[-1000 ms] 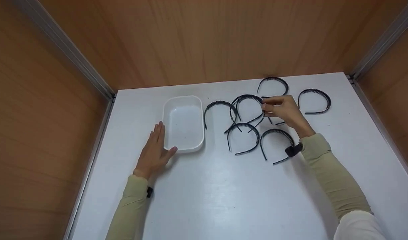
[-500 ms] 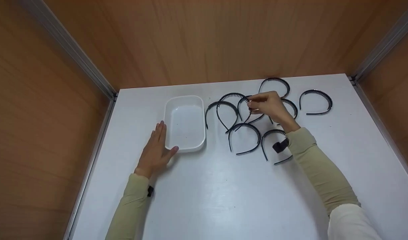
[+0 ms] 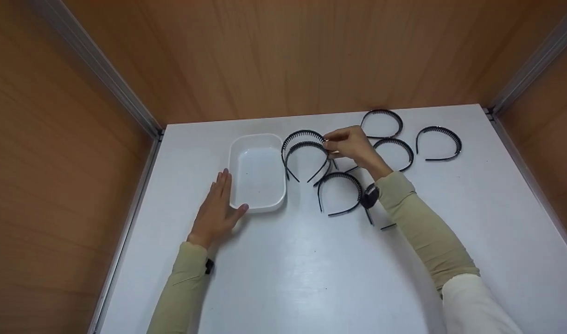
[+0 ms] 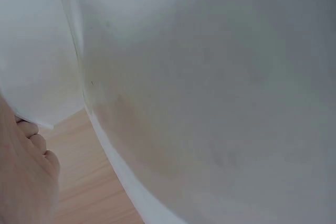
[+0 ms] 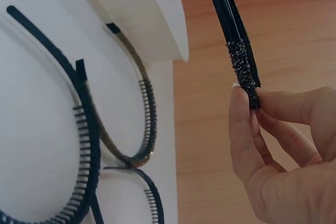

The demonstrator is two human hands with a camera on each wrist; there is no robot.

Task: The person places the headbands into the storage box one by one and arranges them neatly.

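A black toothed headband (image 3: 304, 131) is held in the air just beside the right-hand rim of the white container (image 3: 258, 178), its curve toward the back; from the head it overlaps another headband (image 3: 305, 145) lying below. The right hand (image 3: 353, 144) has it by one side, its grip pinching the band between thumb and fingertips; the right wrist view shows the pinch at the end of a glittery section (image 5: 241, 64). The left hand (image 3: 212, 213) lies along the container's left side, grip spread, fingers straight and close together, the thumb out at the near corner.

Farther out, more black headbands lie on the white counter (image 3: 274, 283): a near one (image 3: 340, 174) in front of the right hand, one (image 3: 394, 141) behind the right wrist, one (image 3: 380, 112) near the back edge, and one (image 3: 441, 129) apart at far right. Another is partly hidden by the right forearm. Olive sleeves (image 3: 179, 283) cover both forearms, and a wood-grain panel (image 3: 283, 60) stands behind the counter
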